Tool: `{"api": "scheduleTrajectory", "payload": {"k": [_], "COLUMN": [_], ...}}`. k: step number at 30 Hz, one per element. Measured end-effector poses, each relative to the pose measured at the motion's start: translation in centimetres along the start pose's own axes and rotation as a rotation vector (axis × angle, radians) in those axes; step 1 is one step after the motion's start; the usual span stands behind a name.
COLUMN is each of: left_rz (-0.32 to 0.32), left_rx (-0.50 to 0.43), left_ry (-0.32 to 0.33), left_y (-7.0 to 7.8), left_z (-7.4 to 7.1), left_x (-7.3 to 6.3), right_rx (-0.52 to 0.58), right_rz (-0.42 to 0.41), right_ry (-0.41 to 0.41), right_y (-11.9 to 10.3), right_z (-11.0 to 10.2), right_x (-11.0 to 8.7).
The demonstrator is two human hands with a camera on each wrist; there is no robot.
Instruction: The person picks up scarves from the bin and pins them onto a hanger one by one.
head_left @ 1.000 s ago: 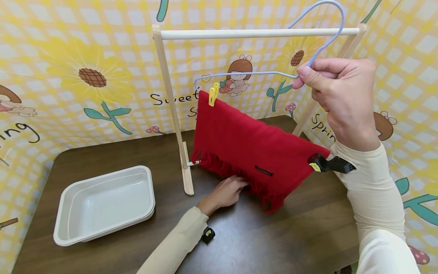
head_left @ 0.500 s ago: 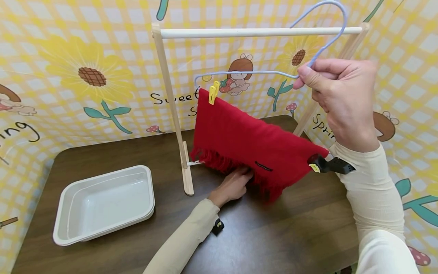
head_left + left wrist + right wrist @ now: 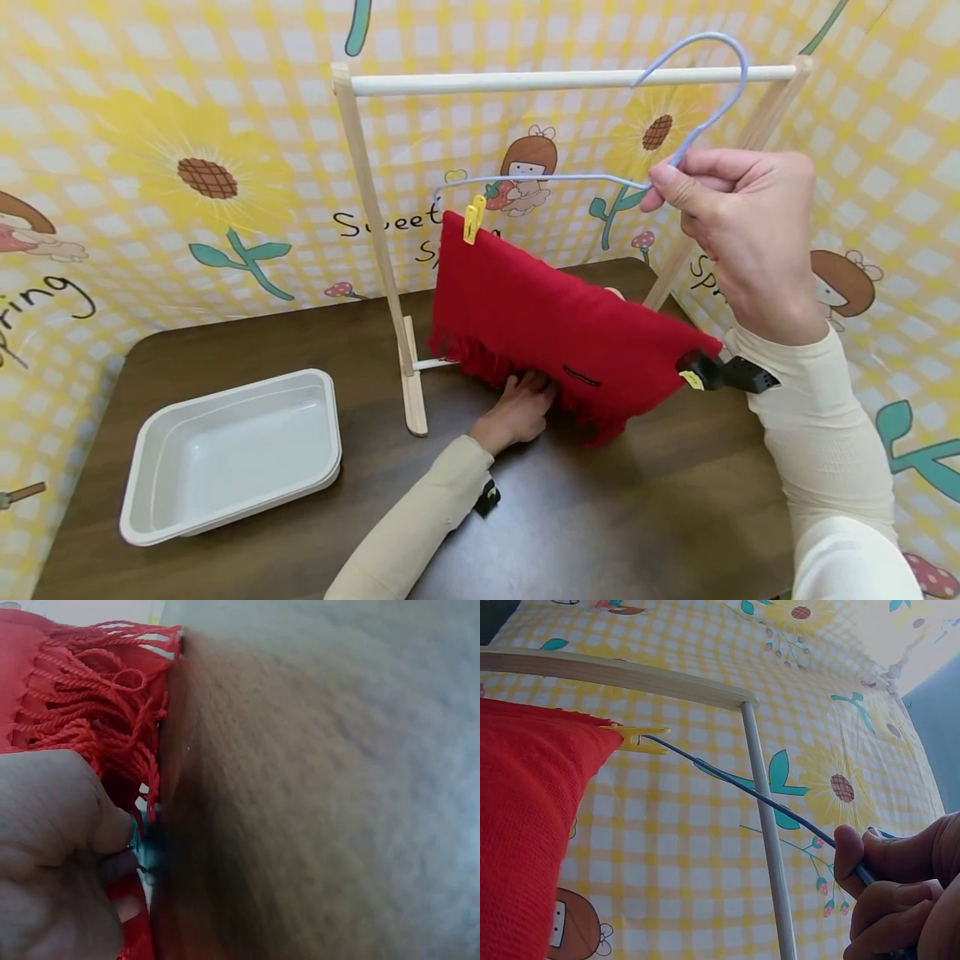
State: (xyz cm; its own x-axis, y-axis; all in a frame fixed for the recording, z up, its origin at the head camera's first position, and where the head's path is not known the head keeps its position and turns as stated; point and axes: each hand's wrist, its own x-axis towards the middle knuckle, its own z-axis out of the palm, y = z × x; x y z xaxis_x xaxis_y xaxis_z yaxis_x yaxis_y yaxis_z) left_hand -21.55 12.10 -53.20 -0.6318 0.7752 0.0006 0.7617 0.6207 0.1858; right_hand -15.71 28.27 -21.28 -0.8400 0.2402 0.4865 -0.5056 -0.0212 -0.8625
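Observation:
A red fringed scarf (image 3: pixel 555 308) with a small black label hangs slanted from a thin light-blue wire hanger (image 3: pixel 547 177). A yellow clothespin (image 3: pixel 474 220) clips its raised left corner to the hanger. My right hand (image 3: pixel 750 225) pinches the hanger at the base of its hook. The hook's tip stands by the rack's top bar; whether they touch, I cannot tell. Low down, my left hand (image 3: pixel 519 410) is at the fringe (image 3: pixel 97 697), its fingers curled against the red cloth and partly hidden. Something teal, blurred, shows beyond those fingers in the left wrist view.
A wooden rack (image 3: pixel 367 192) with a white top bar (image 3: pixel 510 82) stands behind the scarf. At the left of the dark wooden table (image 3: pixel 360 508) sits a white plastic basin (image 3: pixel 326 442). Checked cloth (image 3: pixel 150 283) with sunflowers forms the backdrop on several sides.
My left hand has moved right and deeper under the scarf's fringe. The fringe at the lower right has lifted a little. My right hand keeps its grip on the hanger, which appears slightly lower.

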Motion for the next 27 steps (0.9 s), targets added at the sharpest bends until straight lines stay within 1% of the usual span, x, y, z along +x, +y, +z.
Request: {"api": "scheduleTrajectory", "payload": {"k": [6, 12, 15, 19, 21, 22, 24, 27], "left_rz": [-0.052, -0.074, -0.084, -0.098, -0.098, -0.093, -0.088, -0.07], "left_rx": [0.009, 0.041, 0.07, 0.134, 0.152, 0.157, 0.144, 0.125], "left_ry": [-0.026, -0.011, 0.003, 0.039, 0.057, 0.077, 0.093, 0.14], "left_y": [0.2, -0.1, 0.1, 0.3, 0.4, 0.5, 0.6, 0.6], "left_z": [0.1, 0.5, 1.0, 1.5, 1.6, 1.7, 1.5, 1.3], "left_x": [0.3, 0.4, 0.5, 0.4, 0.3, 0.3, 0.2, 0.1], "right_rx": [-0.002, -0.033, -0.057, -0.076, -0.081, -0.083, -0.08, -0.078], "right_rz": [0.016, 0.008, 0.017, 0.032, 0.037, 0.038, 0.04, 0.037], "right_ry": [0.0, -0.022, -0.026, -0.026, -0.022, -0.02, -0.014, -0.009], "right_y": [0.1, 0.3, 0.4, 0.7, 0.7, 0.8, 0.8, 0.8], "right_z": [-0.1, 0.1, -0.2, -0.6, -0.7, -0.7, -0.8, -0.8], "right_x": [-0.2, -0.3, -0.6, -0.8, -0.8, -0.8, -0.7, -0.5]}}
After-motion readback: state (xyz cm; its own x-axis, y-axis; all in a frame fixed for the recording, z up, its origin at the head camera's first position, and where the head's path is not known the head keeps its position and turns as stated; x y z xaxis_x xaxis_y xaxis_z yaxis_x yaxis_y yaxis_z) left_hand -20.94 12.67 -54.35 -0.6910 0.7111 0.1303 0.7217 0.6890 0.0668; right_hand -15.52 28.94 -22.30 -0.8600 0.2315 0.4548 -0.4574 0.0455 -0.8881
